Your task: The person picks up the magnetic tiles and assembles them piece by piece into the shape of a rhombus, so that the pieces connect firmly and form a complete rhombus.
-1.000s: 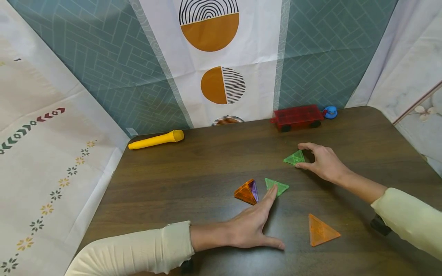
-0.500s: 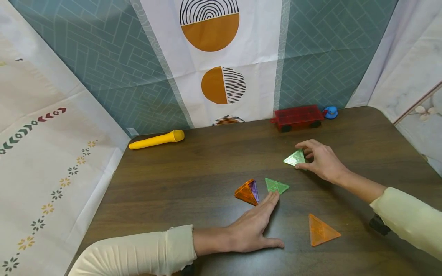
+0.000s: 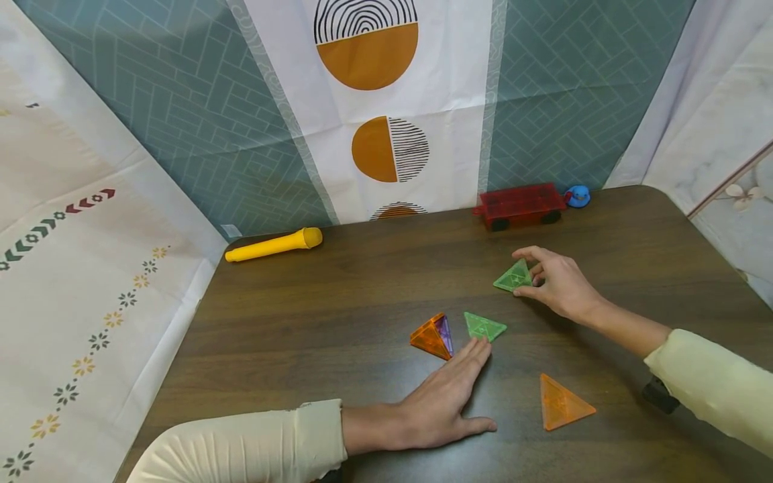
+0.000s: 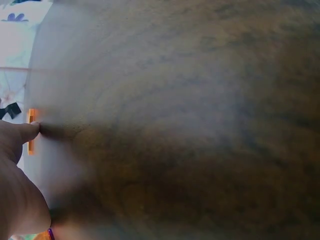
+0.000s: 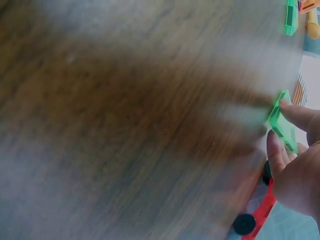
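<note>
Head view: before the red cart (image 3: 522,203), the right hand (image 3: 560,283) pinches a green triangle (image 3: 512,277), corners pointing left and away, right edge part-hidden; straight-fingered left hand (image 3: 441,409) covers another green tile's (image 3: 481,325) near corner.

The head view is moderately bright and fairly sharp, with diffuse pale glare on the dark brown wood-grain table (image 3: 338,302) at lower centre. The left wrist view is hazy: grain smeared out of focus, whitish glare at upper left, the left edge washed out, dark shadow lying rightward of the bare left hand (image 4: 17,187). In the right wrist view, shadow stretches leftward from the bare right hand (image 5: 300,172) through similar blur, between paler glare patches.
</note>
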A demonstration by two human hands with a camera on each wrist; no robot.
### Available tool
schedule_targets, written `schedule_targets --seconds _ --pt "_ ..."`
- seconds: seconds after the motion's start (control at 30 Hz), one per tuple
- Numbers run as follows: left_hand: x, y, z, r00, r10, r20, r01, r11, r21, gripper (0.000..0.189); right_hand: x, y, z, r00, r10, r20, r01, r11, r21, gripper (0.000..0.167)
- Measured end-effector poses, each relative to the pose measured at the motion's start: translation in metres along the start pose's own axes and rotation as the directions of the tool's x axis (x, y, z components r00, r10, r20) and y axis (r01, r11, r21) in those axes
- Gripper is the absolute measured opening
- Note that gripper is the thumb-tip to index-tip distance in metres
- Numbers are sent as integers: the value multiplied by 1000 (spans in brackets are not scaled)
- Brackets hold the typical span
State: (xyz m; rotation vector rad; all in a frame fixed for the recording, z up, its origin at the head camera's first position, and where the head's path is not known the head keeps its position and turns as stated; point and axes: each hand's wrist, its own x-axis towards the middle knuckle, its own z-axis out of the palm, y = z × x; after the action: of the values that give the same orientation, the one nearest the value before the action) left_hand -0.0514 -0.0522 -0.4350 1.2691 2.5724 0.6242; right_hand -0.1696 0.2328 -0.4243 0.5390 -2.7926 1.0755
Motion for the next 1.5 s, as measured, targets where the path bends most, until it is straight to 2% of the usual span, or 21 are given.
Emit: schedule_targets --seconds 0.4,0.63,1.5 --pt "0 -1 1 1000 6 -8 -6 1000 6 107 -1 -7 -1 998 33 -51 -32 999 18 41" --pt "1 -1 1 1000 3 -8 -3 1000 10 108 -4 -15 2 996 14 -86 -8 997 72 27" --pt "0 -1 0 1000 -5 5 5 1000 17 107 -18 -48 30 999 -13 35 9 992 130 23"
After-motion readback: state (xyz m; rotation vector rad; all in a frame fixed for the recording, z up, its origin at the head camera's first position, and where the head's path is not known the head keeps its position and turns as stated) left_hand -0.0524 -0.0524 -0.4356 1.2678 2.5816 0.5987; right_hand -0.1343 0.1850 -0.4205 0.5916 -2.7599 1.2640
